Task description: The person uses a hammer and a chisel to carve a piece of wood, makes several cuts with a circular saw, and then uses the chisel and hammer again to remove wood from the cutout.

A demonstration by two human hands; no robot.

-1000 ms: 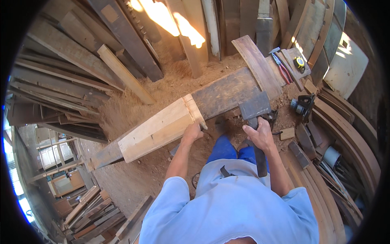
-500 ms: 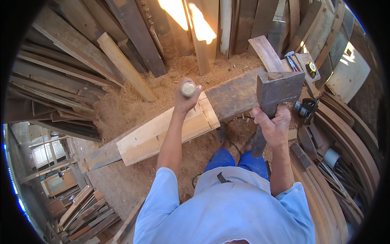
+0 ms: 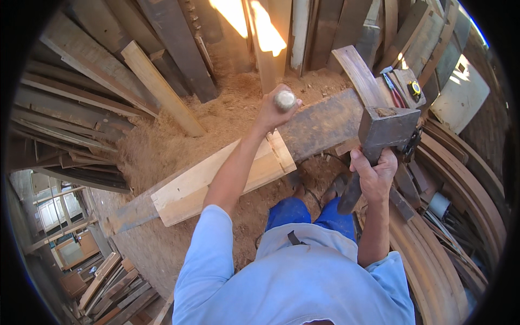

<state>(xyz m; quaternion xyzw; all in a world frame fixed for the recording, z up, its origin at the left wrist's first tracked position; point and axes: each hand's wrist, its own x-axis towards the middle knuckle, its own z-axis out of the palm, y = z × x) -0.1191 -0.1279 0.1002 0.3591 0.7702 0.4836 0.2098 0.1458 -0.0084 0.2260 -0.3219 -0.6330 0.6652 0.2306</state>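
Up comes your left hand (image 3: 271, 112), clenched on a round-ended chisel handle (image 3: 284, 99) over the pale squared timber beam (image 3: 216, 176). Your right hand (image 3: 374, 173) grasps the heavy dark wooden mallet (image 3: 387, 127); hold low on the stiff handle.

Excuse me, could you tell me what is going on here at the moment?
A person stands over a pale timber beam lying on sawdust among stacked planks. The left hand grips the round handle end of a tool, probably a chisel, raised above the beam. The right hand holds a heavy wooden mallet lifted off the wood. Neither tool touches the beam.
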